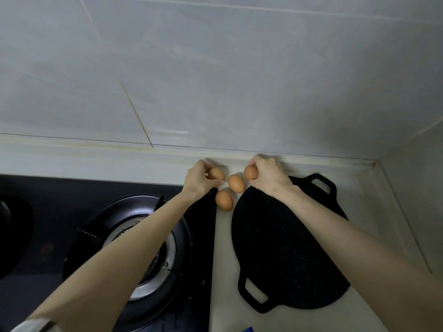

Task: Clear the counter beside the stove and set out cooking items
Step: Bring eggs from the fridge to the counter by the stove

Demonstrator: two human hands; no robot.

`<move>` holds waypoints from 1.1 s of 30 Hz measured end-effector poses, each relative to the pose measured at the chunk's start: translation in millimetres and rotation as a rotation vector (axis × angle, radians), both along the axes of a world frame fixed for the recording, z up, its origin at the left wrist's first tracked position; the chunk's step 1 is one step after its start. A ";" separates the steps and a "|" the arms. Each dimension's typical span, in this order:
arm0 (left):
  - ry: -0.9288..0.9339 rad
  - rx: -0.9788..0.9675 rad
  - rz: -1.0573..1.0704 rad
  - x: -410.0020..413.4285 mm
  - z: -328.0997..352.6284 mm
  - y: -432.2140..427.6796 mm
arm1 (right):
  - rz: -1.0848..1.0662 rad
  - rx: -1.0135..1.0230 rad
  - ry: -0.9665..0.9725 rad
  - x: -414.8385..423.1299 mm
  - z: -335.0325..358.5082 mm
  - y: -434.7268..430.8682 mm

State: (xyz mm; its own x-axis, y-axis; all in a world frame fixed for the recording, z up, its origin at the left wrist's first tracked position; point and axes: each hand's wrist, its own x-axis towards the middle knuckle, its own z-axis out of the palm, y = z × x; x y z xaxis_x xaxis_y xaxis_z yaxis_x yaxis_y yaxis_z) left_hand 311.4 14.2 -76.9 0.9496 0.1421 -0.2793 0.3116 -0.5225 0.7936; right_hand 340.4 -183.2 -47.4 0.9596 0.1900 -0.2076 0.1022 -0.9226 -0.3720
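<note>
Four eggs are clustered on the counter strip [223, 259] just off the griddle [287, 248]'s far-left edge, between it and the stove [143, 236].

Left hand [200, 179] has its fingers curled round the left egg [217, 174], the one farthest from the griddle. Right hand [268, 176] pinches the right egg [251, 172] just past the griddle's far rim, wrist over the pan. The hands are apart, one egg each. I can't tell whether either egg is lifted or resting on the counter.

Two are loose:
- The middle egg [236, 183] sits in the gap between both hands, just beside the griddle rim and about equally near either hand.
- The near egg [224, 200] sits beside the griddle's left edge, right by the left wrist, so the left hand is closer.

Both loose eggs have their long axis running roughly toward the back wall [215, 68], the middle one tilted slightly. I can't tell which end is the narrow one.

My read: the next move turns on that gap, and the eggs would likely roll sideways toward the stove or the griddle if nudged.
</note>
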 end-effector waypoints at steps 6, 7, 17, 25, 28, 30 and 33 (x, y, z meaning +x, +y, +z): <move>-0.013 0.018 -0.020 -1.7 -1.5 -1.7 | 0.027 -0.013 0.033 1.9 -7.3 3.9; -0.013 0.021 -0.020 -1.8 -1.6 -1.4 | 0.034 -0.010 0.030 2.3 -7.8 4.3; -0.014 0.075 -0.076 -2.8 -0.9 6.9 | 0.062 0.046 0.008 -0.9 -5.1 4.6; -0.002 0.121 -0.082 -4.4 3.2 13.7 | 0.045 0.098 0.028 -3.9 -3.1 4.6; 0.006 0.114 -0.085 -3.7 6.7 14.5 | 0.053 0.119 0.028 -5.3 -0.1 4.6; 0.013 0.102 -0.084 -4.1 10.3 14.9 | 0.059 0.129 0.030 -6.5 3.6 5.0; 0.017 0.074 -0.086 -5.9 18.3 16.3 | 0.044 0.152 0.036 -7.8 10.5 4.9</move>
State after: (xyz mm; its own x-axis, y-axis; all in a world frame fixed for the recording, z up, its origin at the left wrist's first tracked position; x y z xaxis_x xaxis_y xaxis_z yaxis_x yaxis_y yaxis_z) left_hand 305.5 30.5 -58.5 0.9543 0.0811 -0.2876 0.2765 -0.6046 0.7470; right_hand 332.6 -178.3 -36.9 0.9422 0.2632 -0.2071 0.1252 -0.8503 -0.5112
